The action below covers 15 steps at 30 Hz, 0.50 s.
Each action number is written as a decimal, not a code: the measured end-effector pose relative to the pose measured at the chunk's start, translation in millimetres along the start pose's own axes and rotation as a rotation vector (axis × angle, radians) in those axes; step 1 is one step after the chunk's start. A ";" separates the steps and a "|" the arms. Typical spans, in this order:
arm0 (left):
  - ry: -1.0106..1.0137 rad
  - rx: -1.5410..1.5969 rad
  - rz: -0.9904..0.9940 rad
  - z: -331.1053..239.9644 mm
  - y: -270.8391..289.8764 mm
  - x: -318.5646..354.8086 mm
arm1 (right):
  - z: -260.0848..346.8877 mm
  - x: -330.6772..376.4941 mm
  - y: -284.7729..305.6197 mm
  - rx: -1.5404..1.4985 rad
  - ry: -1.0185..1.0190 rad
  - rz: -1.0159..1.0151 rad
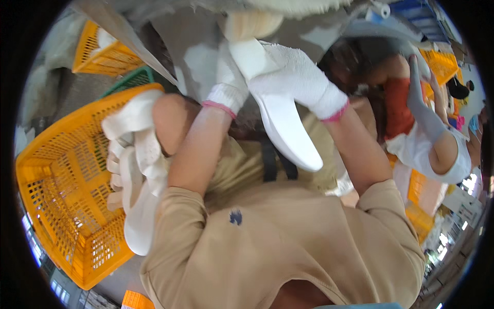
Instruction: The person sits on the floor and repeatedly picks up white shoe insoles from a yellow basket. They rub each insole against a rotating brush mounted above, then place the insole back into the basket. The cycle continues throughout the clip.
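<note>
Both my hands wear white knit gloves with pink cuffs. My right hand (pixel 298 77) grips a white shoe sole (pixel 288 131), which points down toward my lap. My left hand (pixel 229 85) is raised beside it, against the sole's upper end; its fingers are hidden behind the sole and a cream piece (pixel 252 23) at the top. Several more white soles (pixel 136 170) lie piled on my left knee, over the rim of an orange plastic basket (pixel 62 185).
A second orange basket (pixel 105 54) and a green basket (pixel 131 80) stand at the far left. To my right a person in an orange top (pixel 399 108) raises an arm in a grey glove (pixel 422 98). More orange baskets (pixel 440 64) stand behind them.
</note>
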<state>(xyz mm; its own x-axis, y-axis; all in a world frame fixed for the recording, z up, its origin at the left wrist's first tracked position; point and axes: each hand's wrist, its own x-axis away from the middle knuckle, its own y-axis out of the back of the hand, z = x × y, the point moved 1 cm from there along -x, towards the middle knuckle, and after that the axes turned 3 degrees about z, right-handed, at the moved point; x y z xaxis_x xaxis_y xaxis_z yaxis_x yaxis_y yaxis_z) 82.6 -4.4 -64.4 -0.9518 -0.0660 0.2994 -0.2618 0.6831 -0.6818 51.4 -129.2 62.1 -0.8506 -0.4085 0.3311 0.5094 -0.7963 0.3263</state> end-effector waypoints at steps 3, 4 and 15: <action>0.081 0.236 0.191 23.2 17.1 -3.7 | -30.8 45.8 -15.5 0.177 0.212 -0.252; 0.102 0.302 0.243 27.8 24.1 -6.1 | -38.3 69.5 -17.1 -0.075 0.096 -0.167; 0.104 0.263 0.012 20.2 2.4 4.5 | 49.2 9.3 -19.8 0.990 0.330 -0.045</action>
<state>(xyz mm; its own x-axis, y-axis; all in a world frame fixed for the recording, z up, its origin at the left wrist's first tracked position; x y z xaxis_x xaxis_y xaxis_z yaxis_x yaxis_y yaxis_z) 74.5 -17.8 -78.2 -0.9372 0.0252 0.3479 -0.2960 0.4707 -0.8312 39.8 -95.3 102.3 -0.7886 -0.6082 0.0908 0.2289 -0.1533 0.9613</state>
